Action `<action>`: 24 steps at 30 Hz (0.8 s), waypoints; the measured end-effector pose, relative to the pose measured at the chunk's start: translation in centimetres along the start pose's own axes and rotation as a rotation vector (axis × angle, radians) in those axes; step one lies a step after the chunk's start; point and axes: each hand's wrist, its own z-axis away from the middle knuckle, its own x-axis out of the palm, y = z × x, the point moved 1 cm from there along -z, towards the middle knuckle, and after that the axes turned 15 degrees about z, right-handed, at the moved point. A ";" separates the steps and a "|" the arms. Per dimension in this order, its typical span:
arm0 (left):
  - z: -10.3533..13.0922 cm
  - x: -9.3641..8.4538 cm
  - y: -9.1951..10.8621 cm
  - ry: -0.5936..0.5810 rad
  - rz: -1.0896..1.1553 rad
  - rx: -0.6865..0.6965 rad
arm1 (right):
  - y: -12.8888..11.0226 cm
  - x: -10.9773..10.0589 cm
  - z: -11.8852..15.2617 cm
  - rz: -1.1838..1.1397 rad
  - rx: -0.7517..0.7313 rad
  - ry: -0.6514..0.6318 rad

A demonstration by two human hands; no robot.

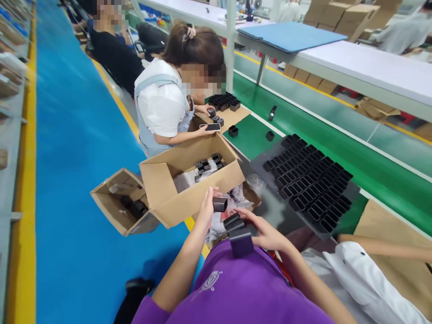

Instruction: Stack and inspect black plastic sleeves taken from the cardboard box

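Observation:
In the head view, my left hand (205,209) is closed on a small black rectangular casing (220,204), held in front of the open cardboard box. My right hand (268,231) grips several more black casings (241,243), stacked close to the purple shirt; its palm side is partly hidden. Inside the cardboard box (184,204) lie loose black casings (204,166) on plastic wrap. To the right, many open-topped black casings (308,175) stand in tight rows on a dark sheet (258,163).
A smaller cardboard box (108,216) on the left holds dark pieces. A person (165,103) across from me holds a phone (210,128) and a casing. Single casings (233,131) and a wristwatch (272,113) lie on the green bench. Another person's white sleeve (367,274) is close on the right.

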 end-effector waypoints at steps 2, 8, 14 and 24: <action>-0.2 -0.5 0.0 0.000 0.009 0.023 | 0.6 1.7 -2.4 -0.031 0.015 -0.076; 1.0 -2.4 3.1 -0.207 -0.019 0.045 | 2.2 4.1 -6.3 -0.263 0.065 -0.030; 3.1 -3.6 8.1 -0.640 -0.145 0.069 | 1.7 2.8 -6.1 -0.761 0.395 0.057; 4.8 1.9 10.2 -0.364 -0.264 0.387 | 1.1 -0.1 -6.1 -0.945 0.640 -0.189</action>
